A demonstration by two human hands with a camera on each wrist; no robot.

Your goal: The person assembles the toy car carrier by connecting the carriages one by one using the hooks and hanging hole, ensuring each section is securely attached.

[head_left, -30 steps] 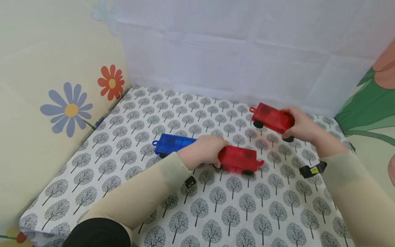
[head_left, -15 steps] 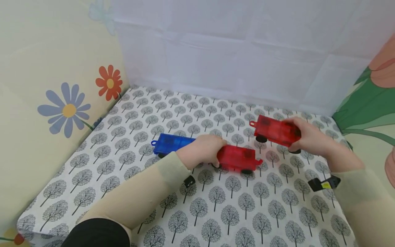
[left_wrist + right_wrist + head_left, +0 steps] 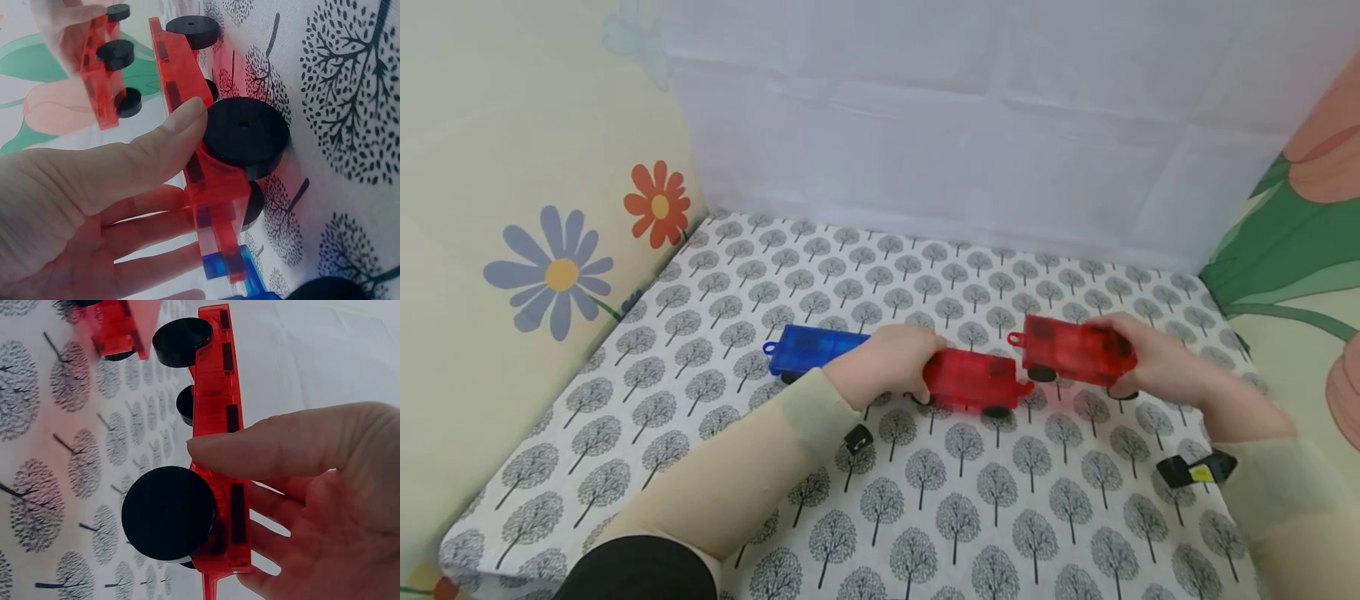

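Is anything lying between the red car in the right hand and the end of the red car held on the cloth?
Nothing visible does. The right hand holds its red car just above the cloth, its front loop close to the hook of the second red car under the left hand. Only bare cloth lies beneath.

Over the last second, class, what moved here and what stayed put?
The right hand, gripping one red car, carried it down and leftward, close to the other red car. That car, the blue car behind it and the left hand gripping them stayed put.
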